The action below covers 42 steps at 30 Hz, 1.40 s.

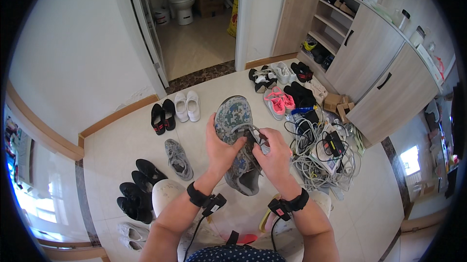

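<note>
A camouflage lace-up sneaker (233, 112) hangs above the floor in front of me, its toe pointing away and its opening toward me. My left hand (221, 149) grips it along the left side, thumb across the laces. At the right side of the sneaker, my right hand (273, 156) pinches the grey laces (249, 127) near the eyelets; its fingertips are partly hidden. A similar greyish camouflage sneaker (178, 160) stands on the floor left of my hands. Both wrists wear black straps with small boxes.
Black shoes (138, 191) and white shoes (187, 106) stand in pairs at the left. Several more shoes, including pink-and-grey sneakers (278, 102), sit at the far right. Tangled cables (311, 157) lie nearer. Behind them stands a shoe cabinet (362, 50) with one door open. A doorway shows a toilet (182, 2).
</note>
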### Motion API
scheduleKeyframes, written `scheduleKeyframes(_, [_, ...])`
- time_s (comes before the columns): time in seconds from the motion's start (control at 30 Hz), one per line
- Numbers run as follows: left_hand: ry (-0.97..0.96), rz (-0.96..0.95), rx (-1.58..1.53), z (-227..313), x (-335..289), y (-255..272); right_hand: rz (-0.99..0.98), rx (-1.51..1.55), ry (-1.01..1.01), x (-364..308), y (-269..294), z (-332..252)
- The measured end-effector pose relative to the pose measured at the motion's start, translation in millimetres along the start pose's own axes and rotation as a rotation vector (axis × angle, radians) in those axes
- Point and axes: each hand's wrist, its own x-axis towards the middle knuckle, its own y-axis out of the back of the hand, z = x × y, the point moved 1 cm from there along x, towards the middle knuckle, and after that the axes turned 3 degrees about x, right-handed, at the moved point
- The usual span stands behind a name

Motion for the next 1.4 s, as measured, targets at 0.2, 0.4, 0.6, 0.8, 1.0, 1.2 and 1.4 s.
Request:
scheduleKeyframes(0.2, [-0.014,0.003,0.081,6,-1,1,0.019,-0.023,0.112,3,1,0])
scheduleKeyframes(0.4, [0.004,-0.021,0.048,5,-2,0,0.009,-0.039,0.154,7,2,3])
scheduleKeyframes(0.6, [0.047,-0.039,0.062,6,-3,2,0.004,-0.187,0.391,17,9,-14])
scheduleKeyframes(0.8, [-0.047,-0.081,0.150,-4,-10,-6,-0.099,-0.246,0.188,5,-1,-6])
scheduleKeyframes(1.0, [0.109,-0.294,-0.348,-3,-11,-6,-0.074,-0.185,0.238,8,8,11])
scheduleKeyframes(1.2, [0.429,-0.501,-0.916,-8,-16,15,0.025,0.169,0.165,14,20,-7])
scheduleKeyframes(1.4, [0.583,-0.607,-0.985,-9,-25,4,0.032,-0.011,0.301,16,27,-5])
